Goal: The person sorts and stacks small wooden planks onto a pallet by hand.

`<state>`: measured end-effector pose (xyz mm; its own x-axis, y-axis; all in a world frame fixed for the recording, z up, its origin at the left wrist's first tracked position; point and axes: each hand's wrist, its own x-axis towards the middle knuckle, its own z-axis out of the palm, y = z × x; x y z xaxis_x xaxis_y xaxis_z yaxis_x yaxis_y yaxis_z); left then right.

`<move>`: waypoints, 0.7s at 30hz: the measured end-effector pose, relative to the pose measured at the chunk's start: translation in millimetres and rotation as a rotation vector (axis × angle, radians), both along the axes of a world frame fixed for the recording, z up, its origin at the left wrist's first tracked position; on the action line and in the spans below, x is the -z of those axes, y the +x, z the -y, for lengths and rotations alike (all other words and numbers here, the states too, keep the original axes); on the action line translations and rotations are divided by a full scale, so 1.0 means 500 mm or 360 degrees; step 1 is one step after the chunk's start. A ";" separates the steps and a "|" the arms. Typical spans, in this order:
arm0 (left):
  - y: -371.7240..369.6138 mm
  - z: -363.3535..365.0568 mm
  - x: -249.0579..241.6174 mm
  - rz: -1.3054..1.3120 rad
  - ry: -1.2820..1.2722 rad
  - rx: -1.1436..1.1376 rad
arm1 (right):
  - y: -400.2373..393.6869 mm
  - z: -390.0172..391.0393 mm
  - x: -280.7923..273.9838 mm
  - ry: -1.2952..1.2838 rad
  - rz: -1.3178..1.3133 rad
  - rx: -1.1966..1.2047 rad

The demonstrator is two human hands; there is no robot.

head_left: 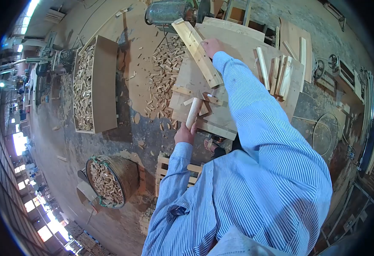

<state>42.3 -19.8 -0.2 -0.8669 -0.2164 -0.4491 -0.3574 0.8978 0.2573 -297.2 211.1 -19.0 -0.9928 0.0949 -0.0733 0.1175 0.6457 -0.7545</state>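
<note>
My left hand [184, 134] is closed around the lower end of a short pale wood strip [192, 113], which tilts up over the near edge of the worktable [238, 55]. Further out, my right hand [212, 47] grips the edge of a long wooden board [197, 53] lying slantwise across the tabletop. Its fingertips are partly hidden. Between the two hands, small wood pieces [212, 99] lie in a loose cluster near the strip's upper end. Several longer wood strips [281, 77] rest at the table's right side.
A motor [170, 13] stands beyond the table. Cut wood blocks [165, 64] are heaped on the floor to its left. A long box [104, 85] and a round basket [131, 179] hold more blocks. A wooden pallet [161, 166] lies by my left forearm.
</note>
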 end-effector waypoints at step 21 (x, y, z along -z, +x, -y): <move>-0.137 -0.083 0.015 -0.0140 0.0019 0.0036 | -0.140 -0.078 0.003 0.0231 -0.0039 0.0133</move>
<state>-26.3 21.6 -7.8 -0.9076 -0.1915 -0.3736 -0.3128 0.9021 0.2973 -367.1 250.0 -20.5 -0.9823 0.1852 -0.0287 0.1581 0.7369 -0.6572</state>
